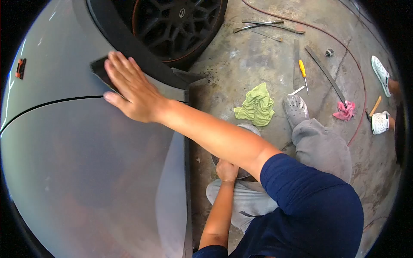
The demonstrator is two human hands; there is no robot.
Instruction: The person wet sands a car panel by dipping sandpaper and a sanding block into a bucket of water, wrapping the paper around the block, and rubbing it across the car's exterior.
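Note:
My right hand (pixel 135 92) lies flat on the grey car panel, fingers stretched forward, pressing a folded black sheet of sandpaper (pixel 98 68) against it. The sheet's dark corner sticks out past my fingertips, close to the black wheel-arch trim (pixel 124 45). Below the hand runs the dark gap between two body panels (pixel 94 172). Lower down, my left hand (pixel 226 170) is curled closed by my knee, at a round grey object (pixel 249 128) partly covered by my right arm. What its fingers hold, if anything, is hidden.
A wheel (pixel 176 30) stands beyond the panel. On the concrete lie a green cloth (pixel 257 104), a yellow-handled screwdriver (pixel 302 69), metal bars (pixel 325 73), pry tools (pixel 271 26) and a pink cloth (pixel 344 111). A red hose (pixel 359 69) curves past another person's shoe (pixel 380 75).

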